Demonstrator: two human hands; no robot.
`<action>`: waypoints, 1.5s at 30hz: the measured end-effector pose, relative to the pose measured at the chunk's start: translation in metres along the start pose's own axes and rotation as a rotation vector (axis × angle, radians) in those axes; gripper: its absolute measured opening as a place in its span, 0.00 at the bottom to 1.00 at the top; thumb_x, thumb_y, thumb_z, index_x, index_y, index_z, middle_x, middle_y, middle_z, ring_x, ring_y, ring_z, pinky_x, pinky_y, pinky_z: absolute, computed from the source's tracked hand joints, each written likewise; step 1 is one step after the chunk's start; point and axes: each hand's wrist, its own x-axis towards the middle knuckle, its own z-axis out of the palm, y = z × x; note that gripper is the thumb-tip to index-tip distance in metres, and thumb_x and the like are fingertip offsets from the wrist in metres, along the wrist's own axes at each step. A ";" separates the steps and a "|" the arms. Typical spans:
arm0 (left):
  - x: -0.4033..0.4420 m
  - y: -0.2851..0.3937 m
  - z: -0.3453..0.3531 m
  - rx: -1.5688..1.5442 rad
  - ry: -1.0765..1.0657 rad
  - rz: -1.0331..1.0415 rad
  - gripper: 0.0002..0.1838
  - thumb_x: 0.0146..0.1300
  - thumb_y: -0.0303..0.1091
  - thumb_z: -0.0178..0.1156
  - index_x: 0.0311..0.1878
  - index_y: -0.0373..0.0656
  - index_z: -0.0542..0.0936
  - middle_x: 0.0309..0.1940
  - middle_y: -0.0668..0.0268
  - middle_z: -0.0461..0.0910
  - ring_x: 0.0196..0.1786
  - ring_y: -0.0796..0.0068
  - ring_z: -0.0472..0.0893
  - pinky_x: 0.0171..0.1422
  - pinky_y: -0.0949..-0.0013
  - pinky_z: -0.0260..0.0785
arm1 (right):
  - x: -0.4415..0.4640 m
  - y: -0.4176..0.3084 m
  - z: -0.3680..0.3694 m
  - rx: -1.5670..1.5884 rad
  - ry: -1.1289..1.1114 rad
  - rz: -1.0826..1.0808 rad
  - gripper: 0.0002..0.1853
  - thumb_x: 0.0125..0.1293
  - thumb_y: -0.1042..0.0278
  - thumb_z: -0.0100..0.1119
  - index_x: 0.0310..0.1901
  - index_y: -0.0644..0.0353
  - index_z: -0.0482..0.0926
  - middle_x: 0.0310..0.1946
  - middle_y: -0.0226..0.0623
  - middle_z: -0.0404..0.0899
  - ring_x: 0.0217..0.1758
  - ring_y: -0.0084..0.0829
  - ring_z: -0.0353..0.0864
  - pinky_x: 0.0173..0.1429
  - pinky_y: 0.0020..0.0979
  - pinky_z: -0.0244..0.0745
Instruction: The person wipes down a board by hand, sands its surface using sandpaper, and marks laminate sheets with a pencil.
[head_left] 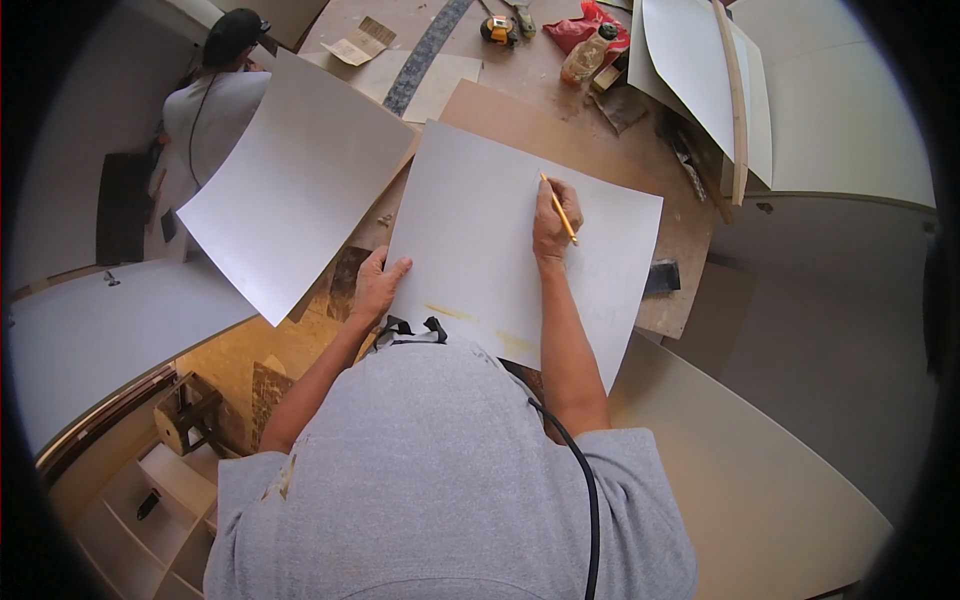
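Observation:
A white sheet (470, 220) lies in front of me on the workbench, with yellowish smears near its lower edge. My right hand (555, 222) rests over the sheet's right half, closed around a yellow pencil (560, 212). At the sheet's left edge is my left hand (377, 283), its thumb on the top face and its fingers at or under the edge, partly hidden. Beneath the far side of the white sheet a brown board (520, 120) sticks out. To the left, another white sheet (300, 180) overhangs the bench, slightly curved.
Across the workbench (660, 150) lie a tape measure (497, 30), a bottle (590, 55), a red bag (575, 30) and a dark strip (425, 60). White panels with a wooden strip (735, 110) stand at the right. Another person (215, 110) is at the upper left.

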 end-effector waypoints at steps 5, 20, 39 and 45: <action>0.000 -0.001 0.002 -0.045 0.005 -0.008 0.13 0.74 0.36 0.67 0.53 0.38 0.83 0.43 0.69 0.85 0.44 0.82 0.80 0.50 0.72 0.75 | -0.002 0.010 0.008 -0.175 -0.014 -0.149 0.06 0.70 0.71 0.67 0.42 0.65 0.85 0.39 0.44 0.88 0.42 0.42 0.88 0.48 0.39 0.83; 0.000 0.002 0.002 -0.054 0.005 -0.031 0.13 0.74 0.37 0.67 0.53 0.39 0.83 0.43 0.70 0.85 0.43 0.83 0.80 0.49 0.72 0.75 | -0.002 0.005 0.009 -0.210 -0.006 -0.340 0.02 0.68 0.78 0.65 0.39 0.65 0.81 0.36 0.44 0.84 0.38 0.44 0.83 0.45 0.41 0.80; -0.002 0.009 0.003 -0.016 0.016 -0.014 0.12 0.73 0.37 0.68 0.50 0.39 0.83 0.40 0.71 0.83 0.42 0.83 0.78 0.48 0.72 0.74 | 0.000 0.009 0.008 -0.181 0.004 -0.309 0.02 0.67 0.80 0.64 0.38 0.65 0.80 0.37 0.46 0.84 0.39 0.47 0.84 0.47 0.42 0.81; -0.001 0.005 0.002 -0.006 0.021 -0.013 0.13 0.73 0.38 0.68 0.50 0.38 0.83 0.41 0.70 0.84 0.42 0.83 0.78 0.47 0.72 0.74 | 0.002 0.010 0.009 -0.188 0.026 -0.353 0.03 0.66 0.80 0.65 0.37 0.64 0.79 0.36 0.46 0.84 0.39 0.47 0.84 0.46 0.42 0.81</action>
